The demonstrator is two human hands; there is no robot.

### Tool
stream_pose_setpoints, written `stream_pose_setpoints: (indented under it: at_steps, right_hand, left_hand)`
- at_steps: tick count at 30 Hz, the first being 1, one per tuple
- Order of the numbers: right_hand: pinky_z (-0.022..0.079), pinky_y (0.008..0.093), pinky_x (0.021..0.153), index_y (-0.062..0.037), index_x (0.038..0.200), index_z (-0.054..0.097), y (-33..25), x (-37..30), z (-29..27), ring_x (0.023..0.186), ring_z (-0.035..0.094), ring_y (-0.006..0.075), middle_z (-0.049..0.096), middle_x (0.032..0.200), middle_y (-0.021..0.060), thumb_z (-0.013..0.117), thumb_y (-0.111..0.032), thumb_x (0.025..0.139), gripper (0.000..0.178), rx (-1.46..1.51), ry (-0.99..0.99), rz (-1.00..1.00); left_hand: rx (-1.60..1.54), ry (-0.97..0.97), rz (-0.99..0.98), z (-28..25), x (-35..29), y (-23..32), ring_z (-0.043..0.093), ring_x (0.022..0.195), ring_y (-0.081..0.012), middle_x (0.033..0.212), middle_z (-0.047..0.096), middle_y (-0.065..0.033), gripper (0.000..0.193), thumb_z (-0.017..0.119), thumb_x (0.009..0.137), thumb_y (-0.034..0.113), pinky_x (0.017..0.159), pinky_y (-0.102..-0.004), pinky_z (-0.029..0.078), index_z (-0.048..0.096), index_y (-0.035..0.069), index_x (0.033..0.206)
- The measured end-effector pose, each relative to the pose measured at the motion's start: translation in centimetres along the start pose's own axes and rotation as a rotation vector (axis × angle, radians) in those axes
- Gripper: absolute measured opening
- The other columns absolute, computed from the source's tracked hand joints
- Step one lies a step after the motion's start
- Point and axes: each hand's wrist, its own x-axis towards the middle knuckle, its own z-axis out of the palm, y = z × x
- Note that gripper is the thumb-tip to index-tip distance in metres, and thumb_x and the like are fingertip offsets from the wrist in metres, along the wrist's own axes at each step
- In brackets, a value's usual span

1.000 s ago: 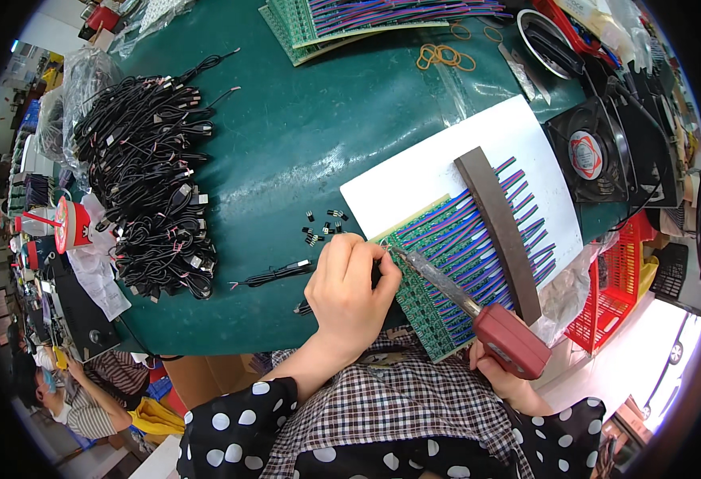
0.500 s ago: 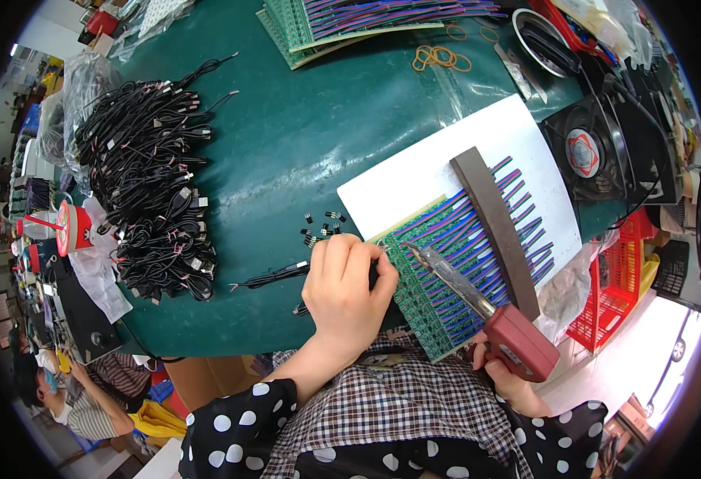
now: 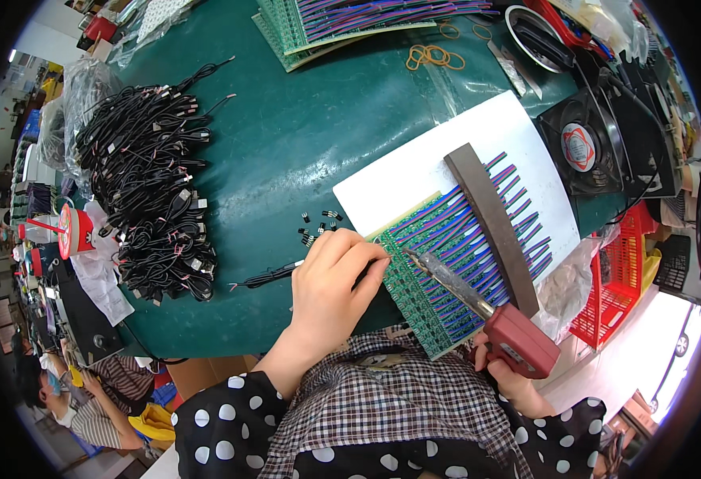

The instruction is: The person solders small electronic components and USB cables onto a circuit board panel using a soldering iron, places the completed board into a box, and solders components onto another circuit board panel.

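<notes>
My left hand point(image 3: 333, 279) is pinched at the left edge of a green circuit board point(image 3: 420, 307); whatever lies between thumb and forefinger is too small to make out. Rows of blue, red and dark wires run across the board and out beyond its right side. In my right hand point(image 3: 514, 385) is a dark red soldering gun point(image 3: 520, 342), held by its handle. Its long tip points up and left over the board, ending close to my left fingertips. A flat brown bar point(image 3: 494, 231) lies across the wires, and a white sheet point(image 3: 438, 152) is underneath.
Small black components point(image 3: 318, 227) lie beyond my left hand, beside a black cable point(image 3: 266, 276). A large heap of black cables point(image 3: 154, 184) covers the left. More wired boards point(image 3: 350, 24), rubber bands point(image 3: 434, 57) and a fan point(image 3: 580, 148) stand farther off. A red basket point(image 3: 618, 279) is at right.
My left wrist has swung a little to the left, and the thumb and forefinger now reach out more toward the board's edge. The soldering gun has barely moved.
</notes>
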Motion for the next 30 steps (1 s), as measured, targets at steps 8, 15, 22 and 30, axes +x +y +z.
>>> stream_pose_setpoints:
  at_steps: [8,15,22,30]
  right_hand:
    - [0.051,0.0253,0.068,0.0077,0.123,0.047,1.8,-0.8,-0.9,0.074,0.063,0.0147,0.065,0.095,0.0125,0.075,-0.004,0.069,0.062,-0.208,0.084,0.004]
    - [0.051,0.0294,0.075,0.0079,0.121,0.051,1.6,-0.5,-0.8,0.078,0.065,0.0161,0.066,0.090,0.0091,0.075,-0.015,0.071,0.061,-0.250,0.094,0.002]
    - [0.050,0.0277,0.068,0.0079,0.127,0.046,1.4,-0.4,-0.3,0.069,0.062,0.0149,0.065,0.089,0.0080,0.073,-0.014,0.074,0.063,-0.254,0.116,-0.058]
    - [0.045,0.0291,0.054,0.0059,0.118,0.045,0.3,-0.3,0.6,0.060,0.054,0.0162,0.055,0.102,0.0132,0.064,-0.030,0.088,0.050,0.005,0.140,-0.100]
  left_hand:
    - [0.084,-0.135,-0.055,-0.8,1.2,1.1,0.056,0.072,-0.0212,0.073,0.055,-0.0038,0.013,0.067,0.067,0.001,0.062,-0.0320,0.045,0.057,0.006,0.075]
    - [0.067,-0.148,-0.046,-0.3,1.2,0.6,0.056,0.072,-0.0221,0.073,0.054,-0.0044,0.014,0.067,0.067,0.001,0.062,-0.0331,0.046,0.056,0.006,0.074]
    - [0.096,-0.184,-0.049,-0.7,1.6,0.7,0.056,0.072,-0.0224,0.074,0.054,-0.0043,0.014,0.067,0.067,0.002,0.060,-0.0338,0.046,0.055,0.005,0.074]
    - [0.135,-0.150,-0.028,-0.8,1.2,1.0,0.057,0.073,-0.0231,0.076,0.054,-0.0044,0.012,0.066,0.070,0.006,0.060,-0.0349,0.047,0.056,0.007,0.074]
